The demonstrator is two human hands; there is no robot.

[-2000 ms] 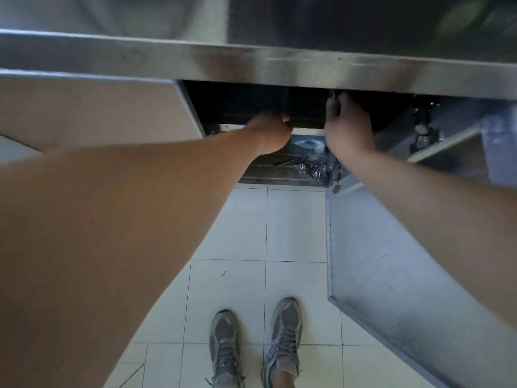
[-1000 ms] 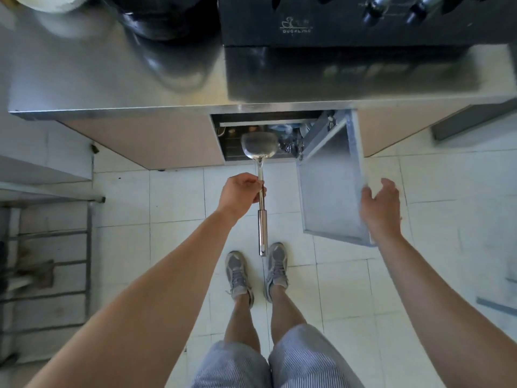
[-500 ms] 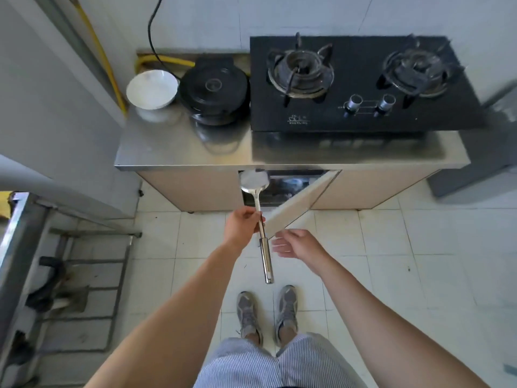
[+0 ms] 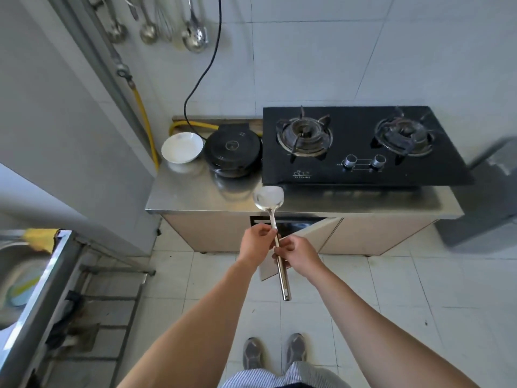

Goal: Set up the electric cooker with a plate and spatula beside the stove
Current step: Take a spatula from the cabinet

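one spatula point(image 4: 269, 198), one plate point(image 4: 181, 147), one electric cooker point(image 4: 232, 149), two burners point(image 4: 304, 134), two knobs point(image 4: 349, 160), two hands point(image 4: 256, 243).

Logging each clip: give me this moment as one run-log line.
left hand: holds spatula | right hand: also on handle | plate, cooker: on counter | cabinet door: ajar

**Spatula held in both hands at counter front**

Left hand point(image 4: 256, 242) and right hand point(image 4: 298, 252) grip the spatula point(image 4: 275, 236) shaft, blade up. On the counter point(image 4: 181, 197): white plate point(image 4: 181, 147), black electric cooker point(image 4: 232, 148), stove point(image 4: 361, 147).
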